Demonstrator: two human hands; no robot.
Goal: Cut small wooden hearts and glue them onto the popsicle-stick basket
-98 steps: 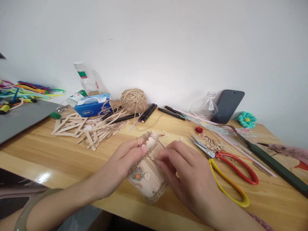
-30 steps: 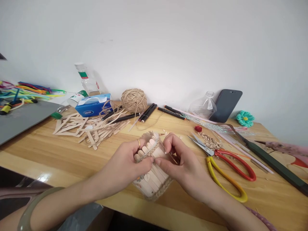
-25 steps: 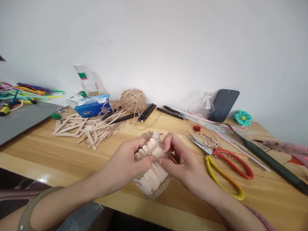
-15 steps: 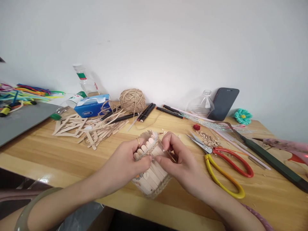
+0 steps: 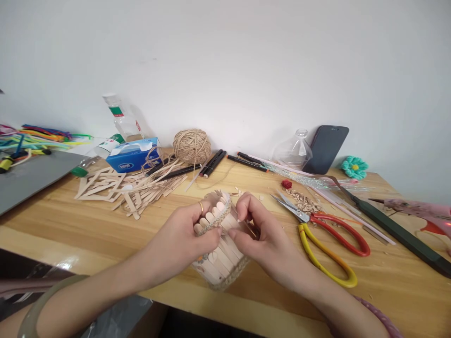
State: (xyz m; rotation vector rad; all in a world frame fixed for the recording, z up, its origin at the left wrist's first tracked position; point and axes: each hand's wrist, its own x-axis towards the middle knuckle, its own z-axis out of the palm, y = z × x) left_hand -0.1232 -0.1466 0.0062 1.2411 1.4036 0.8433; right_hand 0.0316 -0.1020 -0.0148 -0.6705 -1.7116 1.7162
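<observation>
Between my hands, over the table's front part, is a small popsicle-stick box [image 5: 222, 259] with rounded stick ends along its rim and braided twine trim near the top and bottom. It is tilted. My left hand [image 5: 198, 232] grips its left side, with the thumb across the front near the upper trim. On the right side, my right hand [image 5: 254, 230] is closed against the box, its thumb on the front and its index finger bent near the twine edge. Whether a small piece lies between the right fingertips is hidden.
Scissors [image 5: 306, 217] lie open to the right, with a glue gun [image 5: 416, 209] beyond. Behind are a twine ball [image 5: 192, 146], markers [image 5: 213, 163], a blue tissue pack [image 5: 132, 156] and loose popsicle sticks [image 5: 132, 190]. A phone [image 5: 327, 149] leans on the wall.
The view has shifted very slightly. Both hands keep nearly the same hold on the box, and nothing else has visibly moved.
</observation>
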